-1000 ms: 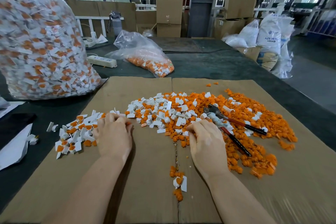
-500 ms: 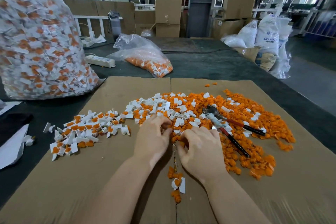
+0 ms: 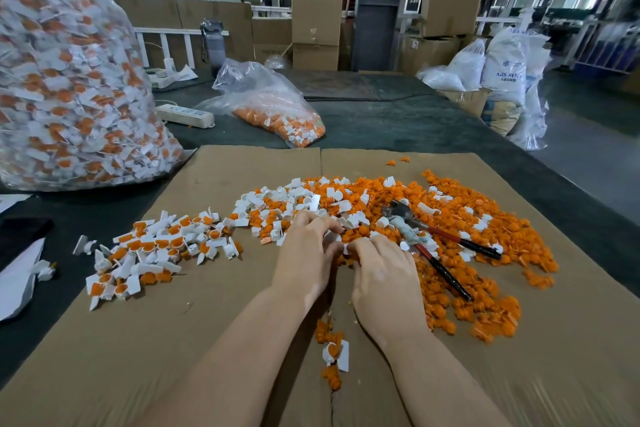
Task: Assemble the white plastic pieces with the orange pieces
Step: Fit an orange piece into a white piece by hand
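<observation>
Left hand (image 3: 304, 253): we see its grip curled, pinching a white piece (image 3: 334, 238).
Right hand (image 3: 382, 274): grip curled; we cannot tell on what.
Orange pieces (image 3: 460, 236): heaped on cardboard (image 3: 207, 340), touching both hands.

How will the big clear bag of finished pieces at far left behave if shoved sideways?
The big clear bag is packed with pieces, so probably heavy to shove. Its thin film looks floppy, likely bulging and slumping rather than sliding rigidly. Its base spreads across table and cardboard, so tipping seems unlikely.
</observation>
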